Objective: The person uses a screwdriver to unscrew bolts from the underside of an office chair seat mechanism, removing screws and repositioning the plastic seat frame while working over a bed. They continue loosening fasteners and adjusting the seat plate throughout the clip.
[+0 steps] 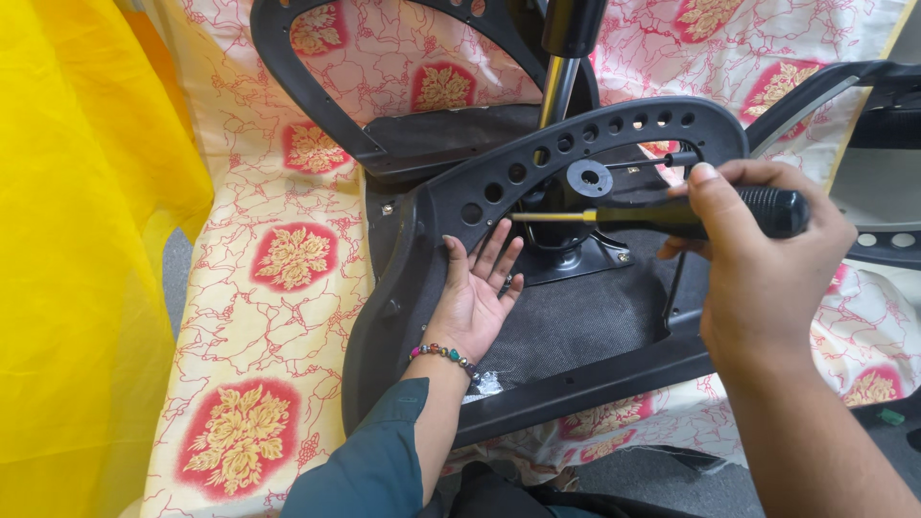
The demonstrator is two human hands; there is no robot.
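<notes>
Closest to you, your left hand [472, 293] lies palm up with the fingers spread apart, gripping nothing; its back rests on the dark mesh panel [576, 321] inside the overturned black chair frame [403, 288]. A beaded bracelet [443, 354] circles that wrist, above a teal sleeve [374, 460]. Just below the wrist, a small clear plastic packet [487, 384] lies against the frame's lower bar.

To the right of that open palm, your right hand [767, 259] is closed around the black handle of a screwdriver [672, 213]. The thumb presses along the top of the handle, and the tool lies nearly level, its yellowish shaft pointing left so that the tip sits just above the fingertips of your left hand, near the curved perforated rail [576, 144].

Just beyond the screwdriver shaft, a round black washer-like disc [589, 177] sits on the mechanism, and a thin metal rod with a black cap [662, 160] runs beside it. Farther off, the shiny gas-lift column [558, 91] rises out of the base plate.

Everything rests on a cream cloth with red and gold floral patches [278, 259]. Well to the left of your left hand hangs bright yellow fabric [77, 240].
</notes>
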